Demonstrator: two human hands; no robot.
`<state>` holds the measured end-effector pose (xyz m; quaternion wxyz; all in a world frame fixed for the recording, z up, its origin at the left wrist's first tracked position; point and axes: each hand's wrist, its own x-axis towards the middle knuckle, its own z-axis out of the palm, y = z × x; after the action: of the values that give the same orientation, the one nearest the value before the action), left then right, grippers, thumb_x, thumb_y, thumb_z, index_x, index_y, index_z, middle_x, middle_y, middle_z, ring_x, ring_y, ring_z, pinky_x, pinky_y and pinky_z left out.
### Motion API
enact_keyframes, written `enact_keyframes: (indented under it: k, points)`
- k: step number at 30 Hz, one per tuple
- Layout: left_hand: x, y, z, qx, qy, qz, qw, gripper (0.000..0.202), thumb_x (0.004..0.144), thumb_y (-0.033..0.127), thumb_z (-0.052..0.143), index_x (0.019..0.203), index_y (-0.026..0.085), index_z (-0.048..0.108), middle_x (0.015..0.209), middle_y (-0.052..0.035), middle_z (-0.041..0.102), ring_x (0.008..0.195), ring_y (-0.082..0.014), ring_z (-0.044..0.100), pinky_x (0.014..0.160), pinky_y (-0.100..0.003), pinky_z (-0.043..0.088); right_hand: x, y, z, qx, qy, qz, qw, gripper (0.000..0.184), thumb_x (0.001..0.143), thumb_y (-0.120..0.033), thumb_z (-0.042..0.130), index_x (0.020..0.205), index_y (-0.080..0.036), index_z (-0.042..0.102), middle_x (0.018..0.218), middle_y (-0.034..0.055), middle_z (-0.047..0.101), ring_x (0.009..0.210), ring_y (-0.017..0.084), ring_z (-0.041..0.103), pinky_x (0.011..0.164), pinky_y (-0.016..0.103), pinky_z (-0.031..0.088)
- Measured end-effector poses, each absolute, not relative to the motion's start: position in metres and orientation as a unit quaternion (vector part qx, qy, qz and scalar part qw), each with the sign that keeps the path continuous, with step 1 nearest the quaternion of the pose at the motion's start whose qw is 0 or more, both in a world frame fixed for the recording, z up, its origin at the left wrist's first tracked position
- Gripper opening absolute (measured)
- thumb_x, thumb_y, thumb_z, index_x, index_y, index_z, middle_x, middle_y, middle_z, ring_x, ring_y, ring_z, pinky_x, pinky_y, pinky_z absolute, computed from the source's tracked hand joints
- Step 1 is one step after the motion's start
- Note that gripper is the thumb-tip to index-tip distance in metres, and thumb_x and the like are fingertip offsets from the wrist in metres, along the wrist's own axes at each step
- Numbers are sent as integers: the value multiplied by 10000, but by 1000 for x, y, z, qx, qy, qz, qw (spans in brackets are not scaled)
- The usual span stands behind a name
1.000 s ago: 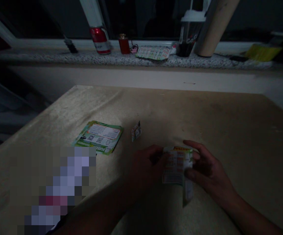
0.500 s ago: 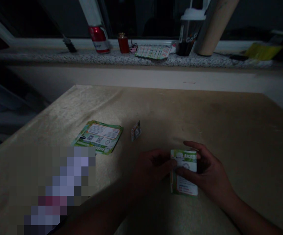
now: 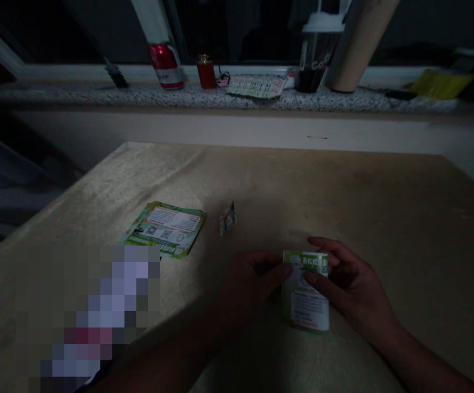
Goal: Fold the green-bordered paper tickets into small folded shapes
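Both hands hold a green and white printed leaflet [image 3: 308, 305], which looks folded, upright over the front of the table. My left hand [image 3: 257, 278] pinches its upper left edge between thumb and fingers. On the other side my right hand [image 3: 347, 284] lays its thumb across the front, with its fingers behind the right edge. A stack of similar green leaflets [image 3: 167, 226] lies flat to the left. Between the stack and my hands stands a small folded paper piece [image 3: 227, 219]. The fingers behind the leaflet are partly hidden.
The table [image 3: 368, 191] has a pale cloth-like top. Along the speckled windowsill [image 3: 130, 98] stand a red and white can [image 3: 167, 68], a red jar [image 3: 207, 73], a lidded drink cup [image 3: 317, 54] and a beige cylinder [image 3: 360, 43]. A pixelated patch covers the lower left.
The leaflet has shifted slightly left and turned, showing more of its printed front. My right thumb has moved a little right and up on it. The stack and small folded piece are unmoved.
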<state>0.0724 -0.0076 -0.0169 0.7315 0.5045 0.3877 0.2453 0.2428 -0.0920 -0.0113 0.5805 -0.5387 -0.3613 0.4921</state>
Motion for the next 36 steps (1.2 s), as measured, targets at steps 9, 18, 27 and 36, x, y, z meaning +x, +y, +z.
enact_keyframes:
  k: [9, 18, 27, 36]
  points:
    - [72, -8, -19, 508, 393, 245, 726, 189, 763, 318, 754, 820, 138, 770, 765, -58, 755, 660, -165, 653, 648, -280, 484, 241, -91, -9, -580, -397, 422, 573, 401, 754, -178, 791, 1116, -263, 641, 788, -21, 760, 672, 152, 738, 599, 237, 620]
    - [73, -9, -16, 524, 402, 232, 714, 183, 782, 320, 721, 794, 143, 763, 739, -51, 743, 645, -166, 641, 637, -281, 474, 241, -91, -9, -595, -393, 418, 563, 421, 739, -160, 797, 1110, -278, 637, 804, -23, 766, 676, 157, 742, 609, 247, 633]
    - [73, -8, -17, 505, 394, 238, 730, 181, 758, 313, 741, 778, 134, 760, 726, -49, 738, 643, -159, 640, 636, -274, 478, 241, -91, -9, -595, -391, 416, 565, 430, 732, -172, 807, 1115, -277, 644, 802, -27, 760, 675, 138, 729, 603, 218, 614]
    - [75, -8, -18, 497, 401, 241, 731, 167, 742, 308, 748, 762, 143, 756, 715, -43, 731, 632, -158, 630, 631, -275, 473, 241, -93, -11, -605, -394, 408, 558, 430, 728, -186, 804, 1116, -273, 642, 807, -22, 754, 673, 149, 726, 597, 234, 612]
